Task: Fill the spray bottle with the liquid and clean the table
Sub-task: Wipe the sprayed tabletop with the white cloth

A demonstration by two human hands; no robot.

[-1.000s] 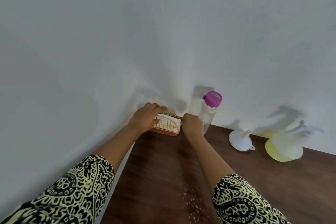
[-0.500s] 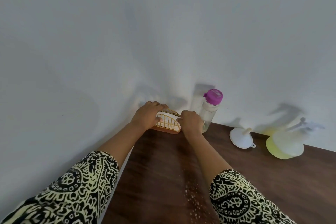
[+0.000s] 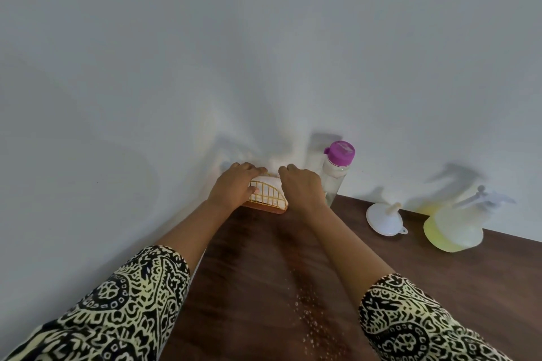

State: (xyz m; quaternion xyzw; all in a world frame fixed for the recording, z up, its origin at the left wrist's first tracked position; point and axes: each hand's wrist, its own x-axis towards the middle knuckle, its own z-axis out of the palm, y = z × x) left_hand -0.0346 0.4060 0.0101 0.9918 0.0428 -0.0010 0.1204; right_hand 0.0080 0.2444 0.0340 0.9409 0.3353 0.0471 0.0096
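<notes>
A yellow wire napkin holder [image 3: 268,196] with white tissue in it stands at the table's far left corner against the wall. My left hand [image 3: 233,186] grips its left end. My right hand [image 3: 302,186] rests on its right end, fingers curled over the top of the tissue. The spray bottle [image 3: 453,228], holding yellow liquid and topped by a white trigger head, stands at the right by the wall. A white funnel [image 3: 384,221] lies upside down beside it. A clear bottle with a purple cap [image 3: 337,170] stands just right of my right hand.
The dark wooden table [image 3: 264,272] has a trail of small white droplets or crumbs [image 3: 311,319] near its front middle. A white wall runs along the table's back and left edges.
My right hand has shifted up over the top right of the holder, toward the tissue. My left hand stays on the holder's left end.
</notes>
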